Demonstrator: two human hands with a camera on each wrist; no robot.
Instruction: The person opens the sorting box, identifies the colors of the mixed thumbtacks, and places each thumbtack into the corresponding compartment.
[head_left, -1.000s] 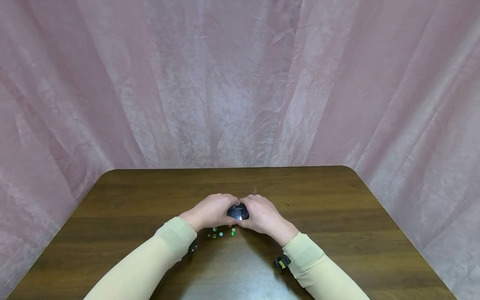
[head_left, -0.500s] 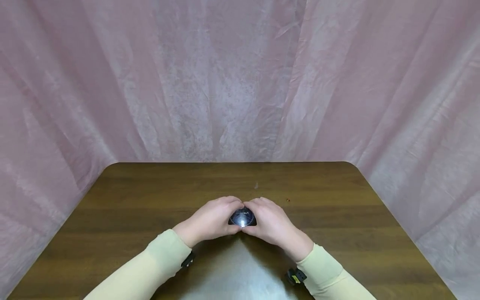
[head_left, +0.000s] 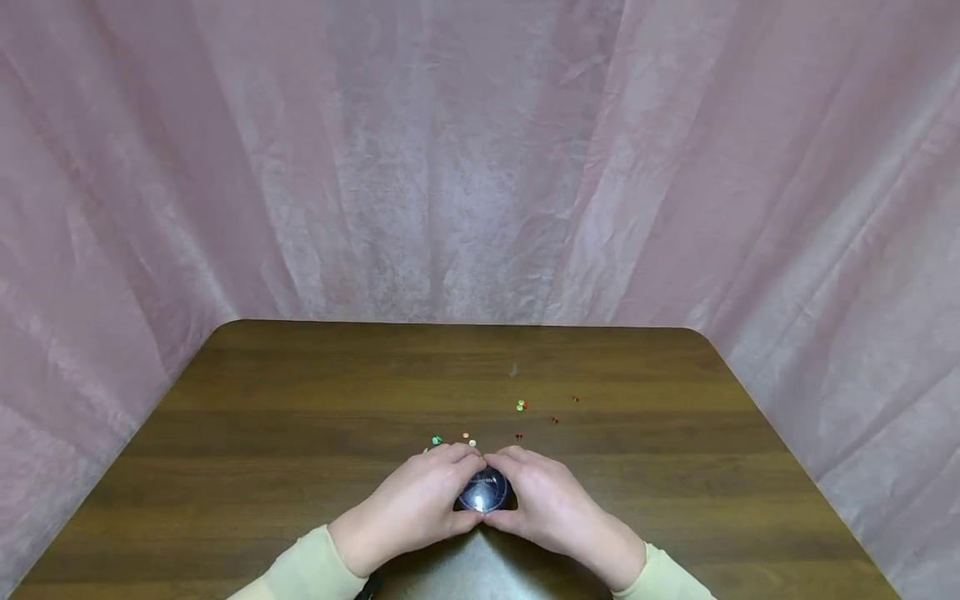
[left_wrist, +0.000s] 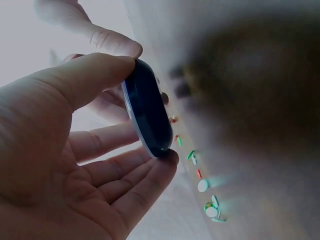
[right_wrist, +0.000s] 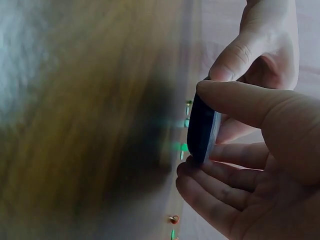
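Note:
A small dark, round, flat case (head_left: 482,490) with a shiny clear top and pale lettering is held between both hands, just above the table. My left hand (head_left: 420,504) grips its left side, thumb at the near edge and fingers at the far edge. On the opposite side my right hand (head_left: 553,507) pinches it the same way, and the two thumb tips meet. Seen edge-on in the left wrist view, the case (left_wrist: 147,110) is dark blue with a lighter rim. In the right wrist view its side (right_wrist: 201,127) shows between thumb and fingertips.
Beyond the hands, small coloured pieces lie scattered on the brown wooden table (head_left: 300,400): green ones (head_left: 437,440), a pale one (head_left: 472,443), a yellow-green pair (head_left: 521,406) and dark red ones (head_left: 555,420). A pink curtain (head_left: 465,167) hangs behind the table.
Both hands have brought the case toward the near side of the table. Coloured pieces, earlier seen in front of the hands and then hidden, now show beyond them.

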